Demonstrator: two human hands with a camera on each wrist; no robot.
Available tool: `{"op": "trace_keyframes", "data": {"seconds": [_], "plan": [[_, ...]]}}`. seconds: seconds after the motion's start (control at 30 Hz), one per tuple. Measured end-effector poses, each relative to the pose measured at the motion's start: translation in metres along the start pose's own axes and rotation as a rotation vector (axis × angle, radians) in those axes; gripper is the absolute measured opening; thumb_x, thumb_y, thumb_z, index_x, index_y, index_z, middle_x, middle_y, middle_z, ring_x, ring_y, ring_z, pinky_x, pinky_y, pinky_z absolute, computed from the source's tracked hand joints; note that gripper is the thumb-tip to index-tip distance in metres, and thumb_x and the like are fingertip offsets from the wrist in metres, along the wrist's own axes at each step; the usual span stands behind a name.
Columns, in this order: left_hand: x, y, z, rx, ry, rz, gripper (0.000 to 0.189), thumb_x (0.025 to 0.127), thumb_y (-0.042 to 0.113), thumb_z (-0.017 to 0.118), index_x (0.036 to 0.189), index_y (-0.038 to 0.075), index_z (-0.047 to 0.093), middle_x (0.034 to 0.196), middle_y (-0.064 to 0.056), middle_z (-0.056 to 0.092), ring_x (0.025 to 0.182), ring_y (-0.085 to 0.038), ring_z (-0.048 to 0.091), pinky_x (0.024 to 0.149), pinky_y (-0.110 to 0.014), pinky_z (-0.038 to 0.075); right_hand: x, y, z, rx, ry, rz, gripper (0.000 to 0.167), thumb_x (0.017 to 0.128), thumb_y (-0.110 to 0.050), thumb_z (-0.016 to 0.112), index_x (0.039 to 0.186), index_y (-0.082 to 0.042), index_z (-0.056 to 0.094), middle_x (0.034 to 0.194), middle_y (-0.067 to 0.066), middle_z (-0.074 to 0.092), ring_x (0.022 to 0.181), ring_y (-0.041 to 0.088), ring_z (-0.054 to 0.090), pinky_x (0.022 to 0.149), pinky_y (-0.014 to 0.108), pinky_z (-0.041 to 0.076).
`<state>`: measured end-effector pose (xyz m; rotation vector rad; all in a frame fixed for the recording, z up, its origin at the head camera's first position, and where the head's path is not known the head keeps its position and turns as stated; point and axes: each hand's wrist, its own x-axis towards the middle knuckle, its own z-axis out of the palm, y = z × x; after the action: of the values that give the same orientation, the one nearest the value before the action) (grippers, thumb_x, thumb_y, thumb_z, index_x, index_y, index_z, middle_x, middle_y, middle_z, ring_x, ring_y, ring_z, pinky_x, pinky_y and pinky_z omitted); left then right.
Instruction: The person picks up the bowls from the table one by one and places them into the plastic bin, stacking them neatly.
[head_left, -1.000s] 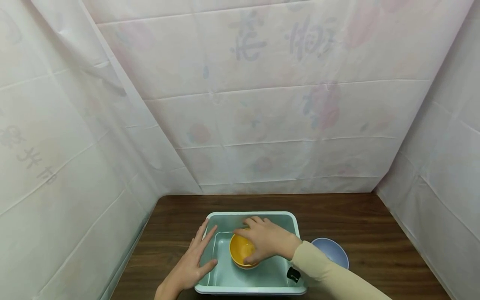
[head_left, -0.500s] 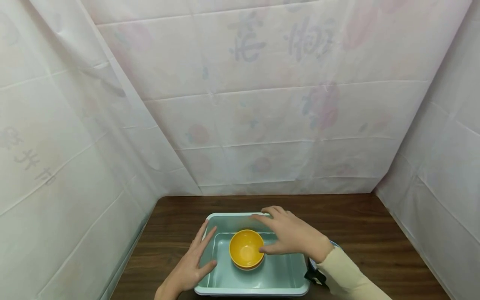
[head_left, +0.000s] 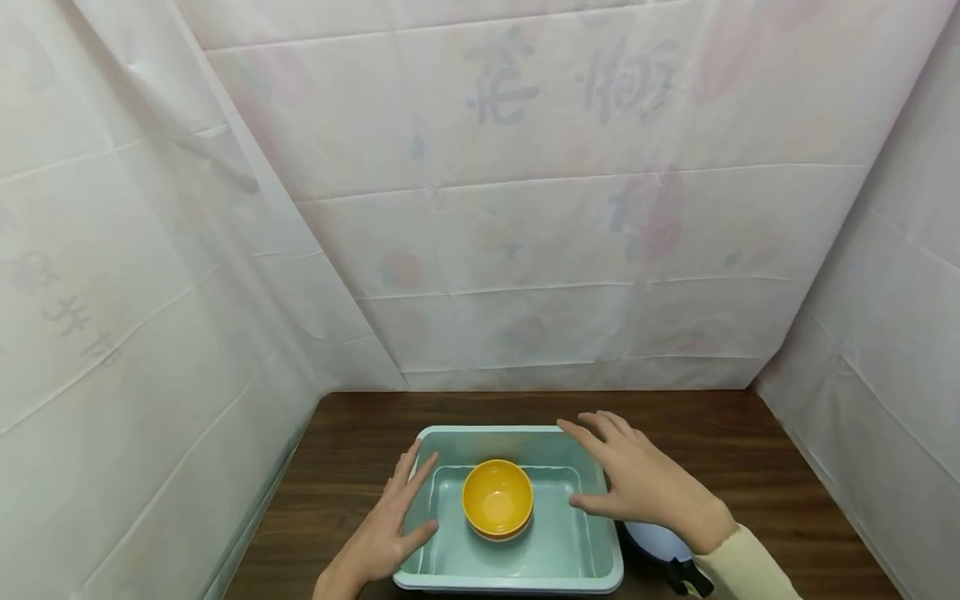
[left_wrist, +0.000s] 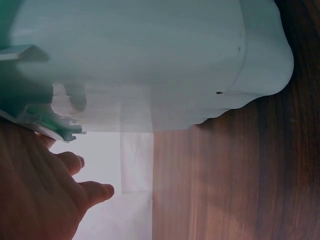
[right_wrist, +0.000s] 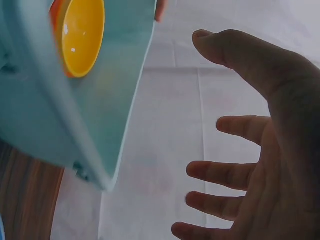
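Observation:
A yellow bowl (head_left: 498,498) sits in the middle of a pale green plastic tub (head_left: 510,584); a second rim shows just under it. In the right wrist view the bowl (right_wrist: 84,40) has an orange edge beside it. My left hand (head_left: 386,525) lies at the tub's left rim with fingers straight and thumb over the inside. The left wrist view shows this hand (left_wrist: 45,185) against the tub's outer wall (left_wrist: 150,65). Over the tub's right rim my right hand (head_left: 645,479) is spread and holds nothing. Partly hidden below that hand is a blue bowl (head_left: 658,540).
The tub stands on a dark wooden table (head_left: 720,433). White sheets with faint printing hang behind (head_left: 525,250) and along both sides. A black strap (head_left: 686,577) is at the right wrist, near the blue bowl.
My right hand has let go of the yellow bowl and moved right, away from it to the tub's right rim. The bowl stays in the tub. My left hand has hardly moved.

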<state>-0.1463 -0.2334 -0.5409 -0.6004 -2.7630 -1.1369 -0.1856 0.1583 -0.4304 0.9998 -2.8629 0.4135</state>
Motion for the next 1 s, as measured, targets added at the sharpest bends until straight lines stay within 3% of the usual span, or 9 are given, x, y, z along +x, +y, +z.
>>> {"op": "trace_keyframes", "data": {"seconds": [0.13, 0.4, 0.6, 0.77, 1.0], "plan": [[0.000, 0.001, 0.001, -0.003, 0.005, 0.005, 0.078, 0.097, 0.040, 0.065, 0.164, 0.022, 0.030, 0.175, -0.011, 0.005, 0.154, -0.055, 0.007, 0.107, -0.086, 0.016, -0.014, 0.013, 0.003, 0.007, 0.075, 0.036, 0.099, 0.081, -0.058, 0.082, 0.162, -0.025, 0.035, 0.156, 0.020, 0.044, 0.145, 0.050, 0.037, 0.100, 0.075, 0.043], [0.001, 0.001, 0.002, -0.011, 0.015, 0.029, 0.077, 0.098, 0.038, 0.065, 0.164, 0.017, 0.030, 0.174, -0.014, 0.005, 0.152, -0.059, 0.008, 0.105, -0.087, 0.019, -0.045, 0.034, 0.005, 0.015, 0.178, 0.106, 0.099, 0.080, -0.051, 0.085, 0.161, -0.024, 0.035, 0.154, 0.024, 0.042, 0.142, 0.057, 0.034, 0.096, 0.079, 0.041], [0.001, 0.001, 0.001, -0.031, 0.012, 0.014, 0.077, 0.098, 0.039, 0.065, 0.165, 0.023, 0.028, 0.175, -0.012, 0.004, 0.154, -0.056, 0.006, 0.105, -0.087, 0.020, -0.064, 0.043, 0.010, 0.037, 0.215, 0.180, 0.102, 0.079, -0.053, 0.086, 0.161, -0.023, 0.035, 0.155, 0.027, 0.037, 0.141, 0.060, 0.031, 0.089, 0.085, 0.039], [0.001, 0.000, 0.001, -0.030, 0.012, 0.031, 0.077, 0.099, 0.037, 0.064, 0.164, 0.016, 0.030, 0.174, -0.014, 0.004, 0.154, -0.056, 0.008, 0.104, -0.087, 0.023, -0.075, 0.049, 0.018, 0.060, 0.209, 0.239, 0.103, 0.078, -0.055, 0.086, 0.162, -0.025, 0.034, 0.153, 0.027, 0.039, 0.138, 0.061, 0.032, 0.085, 0.087, 0.038], [0.000, 0.001, 0.000, -0.027, 0.015, 0.043, 0.076, 0.099, 0.036, 0.064, 0.164, 0.019, 0.029, 0.174, -0.015, 0.005, 0.153, -0.057, 0.009, 0.102, -0.088, 0.023, -0.086, 0.056, 0.037, 0.052, 0.275, 0.227, 0.107, 0.075, -0.052, 0.089, 0.162, -0.022, 0.034, 0.152, 0.032, 0.038, 0.134, 0.064, 0.036, 0.082, 0.087, 0.039]]}}
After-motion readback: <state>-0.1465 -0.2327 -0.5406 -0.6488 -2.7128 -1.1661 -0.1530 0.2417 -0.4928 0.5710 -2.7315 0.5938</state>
